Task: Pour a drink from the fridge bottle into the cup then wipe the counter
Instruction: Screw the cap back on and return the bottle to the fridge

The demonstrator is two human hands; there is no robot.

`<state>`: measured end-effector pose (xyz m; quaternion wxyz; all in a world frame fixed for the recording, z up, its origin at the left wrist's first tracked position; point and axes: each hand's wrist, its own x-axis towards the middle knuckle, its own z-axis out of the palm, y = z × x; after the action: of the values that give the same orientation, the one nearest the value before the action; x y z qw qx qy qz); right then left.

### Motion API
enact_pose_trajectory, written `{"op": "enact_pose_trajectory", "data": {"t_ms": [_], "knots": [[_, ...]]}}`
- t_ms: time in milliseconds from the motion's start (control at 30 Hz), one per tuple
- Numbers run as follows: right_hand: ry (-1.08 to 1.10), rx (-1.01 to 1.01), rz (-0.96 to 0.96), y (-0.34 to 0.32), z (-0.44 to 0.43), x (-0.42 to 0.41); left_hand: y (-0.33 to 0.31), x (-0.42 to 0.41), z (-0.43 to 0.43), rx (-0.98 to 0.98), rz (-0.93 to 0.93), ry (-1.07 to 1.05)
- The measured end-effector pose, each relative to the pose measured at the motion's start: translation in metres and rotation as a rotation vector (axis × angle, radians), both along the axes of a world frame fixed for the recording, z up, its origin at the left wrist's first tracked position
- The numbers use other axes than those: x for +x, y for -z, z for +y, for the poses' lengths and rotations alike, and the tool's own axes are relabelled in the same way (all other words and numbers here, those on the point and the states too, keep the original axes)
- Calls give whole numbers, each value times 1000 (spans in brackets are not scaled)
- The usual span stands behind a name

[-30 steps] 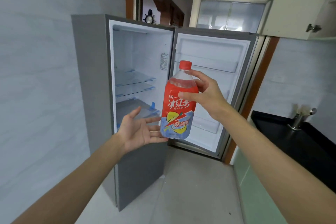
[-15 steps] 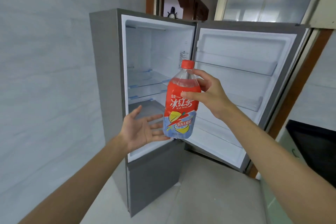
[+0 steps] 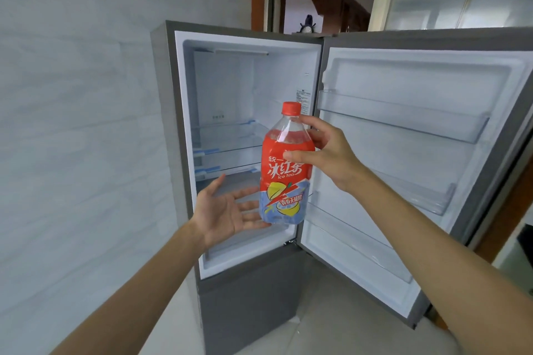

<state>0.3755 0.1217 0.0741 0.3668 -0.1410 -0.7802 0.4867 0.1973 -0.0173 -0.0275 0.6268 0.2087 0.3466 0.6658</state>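
An ice tea bottle (image 3: 285,170) with a red cap and a red and blue label stands upright in the air in front of the open fridge (image 3: 245,130). My right hand (image 3: 326,153) grips its shoulder from the right side. My left hand (image 3: 227,210) is spread palm up just under and left of the bottle's base, fingertips touching or nearly touching it. The fridge shelves look bare. No cup or counter cloth is in view.
The fridge door (image 3: 409,153) is swung wide to the right, its door racks bare. A pale tiled wall (image 3: 78,124) fills the left. A doorway (image 3: 323,0) lies behind the fridge. Grey floor (image 3: 331,334) lies below.
The view has moved closer to the fridge and swung left, so the dark counter is out of frame. Both hands and the bottle keep the same pose.
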Motion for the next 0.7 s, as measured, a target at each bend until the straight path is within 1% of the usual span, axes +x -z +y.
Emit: {"op": "enact_pose_trajectory", "data": {"t_ms": [367,700], "knots": [[-58,-52,-21,21,65,-31,17,-21,51,-55,-48,-76],[-101,-33,-37,27,117,-93,31,-76,96,-35,-98,-99]]}}
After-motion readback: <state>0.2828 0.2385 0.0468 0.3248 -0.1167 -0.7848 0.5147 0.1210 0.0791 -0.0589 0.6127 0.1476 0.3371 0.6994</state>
